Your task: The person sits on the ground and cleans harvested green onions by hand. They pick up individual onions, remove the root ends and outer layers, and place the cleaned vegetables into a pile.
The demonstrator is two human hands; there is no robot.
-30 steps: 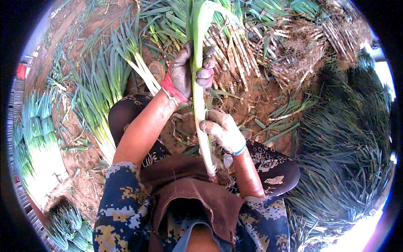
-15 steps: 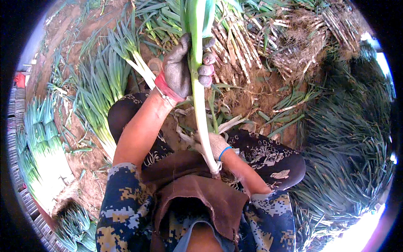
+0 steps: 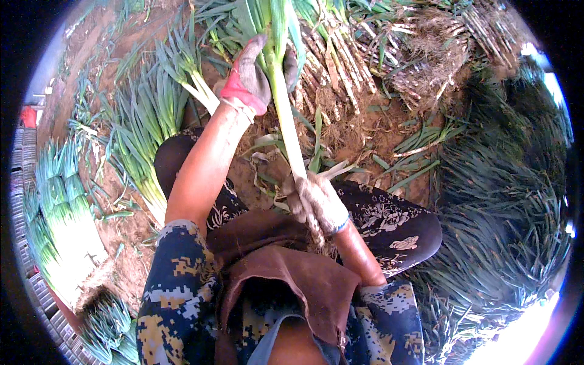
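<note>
I hold one long green onion [image 3: 287, 125] upright in front of me over the soil. My left hand [image 3: 252, 76], in a dirty grey glove with a red cuff, grips its green upper stalk. My right hand [image 3: 316, 204], in a soiled pale glove, is closed around the white lower end near the roots, just above my lap. Loose peeled skins [image 3: 331, 170] hang beside the right hand.
Heaps of unpeeled green onions [image 3: 340, 55] with rooty ends lie ahead. Cleaned bundles [image 3: 146, 121] lie on the left, and a stacked pile [image 3: 67, 225] sits by a crate edge [image 3: 24, 201] at far left. A mass of green tops [image 3: 505, 207] fills the right.
My right hand slid down the stalk from the middle to the root end, stripping outer skin. My left hand stayed gripping the top.
</note>
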